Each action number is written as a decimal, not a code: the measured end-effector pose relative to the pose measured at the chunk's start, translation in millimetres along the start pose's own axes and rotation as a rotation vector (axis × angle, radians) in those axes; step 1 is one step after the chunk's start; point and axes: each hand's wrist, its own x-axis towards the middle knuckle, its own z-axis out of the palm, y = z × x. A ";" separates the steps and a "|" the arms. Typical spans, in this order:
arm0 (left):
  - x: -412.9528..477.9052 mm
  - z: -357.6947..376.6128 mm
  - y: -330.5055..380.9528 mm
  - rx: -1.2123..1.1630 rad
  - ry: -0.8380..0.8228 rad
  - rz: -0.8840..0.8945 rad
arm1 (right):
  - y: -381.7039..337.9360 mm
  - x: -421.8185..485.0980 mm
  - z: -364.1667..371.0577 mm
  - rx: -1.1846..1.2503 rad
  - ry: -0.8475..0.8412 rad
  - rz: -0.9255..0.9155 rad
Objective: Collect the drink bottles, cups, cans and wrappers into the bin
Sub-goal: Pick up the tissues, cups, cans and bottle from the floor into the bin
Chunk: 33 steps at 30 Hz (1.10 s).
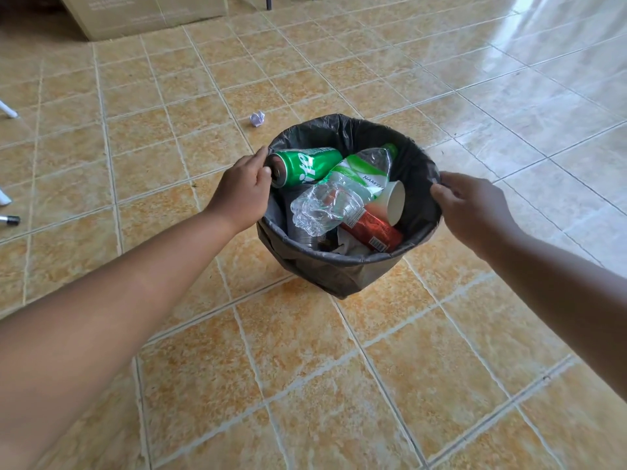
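Bin (339, 276), black-lined, is seen standing on the tiled floor (339, 385), gripped at its rim from both sides. At nine o'clock the rim is clamped by the left hand (242, 195); at three o'clock it is pinched by the right hand (475, 208). Inside, between the hands, are held a crushed clear bottle (339, 195), a green can (305, 164), a red can (373, 230) and a paper cup (395, 201). At eleven o'clock of the bin, apart on the floor, a crumpled wrapper (257, 118) is left.
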 end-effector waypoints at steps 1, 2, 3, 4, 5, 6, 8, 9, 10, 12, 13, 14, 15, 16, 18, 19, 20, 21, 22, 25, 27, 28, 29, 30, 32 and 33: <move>0.3 0.1 -0.4 0.004 0.007 -0.012 | 1.3 0.1 1.1 0.011 0.003 -0.012; 0.7 -0.2 -0.7 0.002 0.014 -0.029 | 2.3 1.0 1.9 0.019 0.006 -0.012; 1.0 0.0 -0.5 -0.011 0.025 -0.048 | 2.5 2.1 2.4 0.038 0.011 0.006; 1.1 -0.2 0.1 -0.037 0.039 -0.072 | 2.8 3.8 3.1 0.070 0.016 0.033; 1.4 -0.3 0.5 -0.076 0.054 -0.103 | 3.4 5.9 3.7 0.109 0.016 0.064; 1.8 -0.6 0.8 -0.127 0.068 -0.143 | 3.9 8.0 4.3 0.157 0.009 0.093; 4.5 -2.2 1.0 -0.253 0.086 -0.221 | 5.1 12.2 5.7 0.266 -0.009 0.147; 7.2 -3.5 1.1 -0.304 0.083 -0.253 | 5.5 14.6 6.3 0.316 -0.010 0.170; 10.8 -5.1 1.1 -0.339 0.075 -0.284 | 6.0 17.8 7.4 0.351 -0.005 0.190; 20.1 -9.0 0.0 -0.408 0.053 -0.347 | 5.3 23.3 9.2 0.381 0.002 0.212; 24.1 -10.7 -1.0 -0.440 0.038 -0.374 | 3.5 25.2 9.7 0.392 0.000 0.219; 26.1 -13.1 -1.9 -0.458 0.024 -0.393 | 0.9 27.0 9.7 0.407 -0.005 0.226; 25.2 -16.1 -2.2 -0.464 0.011 -0.406 | -2.7 27.9 8.9 0.417 -0.013 0.232; 21.5 -20.3 -1.5 -0.466 -0.003 -0.415 | -7.6 27.9 6.6 0.423 -0.021 0.232; 7.0 -32.2 3.2 -0.484 -0.014 -0.434 | -20.7 24.8 -2.5 0.431 -0.024 0.228; -2.7 -40.6 8.1 -0.497 -0.005 -0.444 | -28.5 22.1 -9.4 0.436 -0.024 0.222; -13.2 -50.0 14.6 -0.506 0.007 -0.451 | -36.7 18.5 -18.0 0.442 -0.024 0.215; -23.7 -61.0 22.5 -0.513 0.019 -0.458 | -45.1 14.5 -28.2 0.444 -0.025 0.214; -34.5 -73.1 32.4 -0.524 0.026 -0.470 | -53.6 10.3 -39.8 0.447 -0.028 0.220; -65.1 -116.8 72.1 -0.560 0.037 -0.518 | -83.4 -4.2 -83.3 0.433 -0.047 0.247; -81.6 -148.4 105.6 -0.574 0.051 -0.541 | -107.1 -13.2 -119.3 0.423 -0.076 0.262; -88.5 -164.6 124.0 -0.580 0.053 -0.549 | -119.6 -16.8 -139.4 0.414 -0.091 0.272; -94.7 -181.3 142.7 -0.584 0.050 -0.557 | -132.8 -20.3 -160.7 0.396 -0.105 0.277; -100.7 -198.9 162.2 -0.584 0.044 -0.565 | -146.4 -23.3 -183.2 0.372 -0.120 0.275; -112.1 -234.3 200.3 -0.563 0.021 -0.572 | -171.1 -28.2 -228.3 0.314 -0.146 0.258; -117.1 -251.8 219.4 -0.548 0.004 -0.575 | -182.3 -30.2 -250.9 0.292 -0.161 0.248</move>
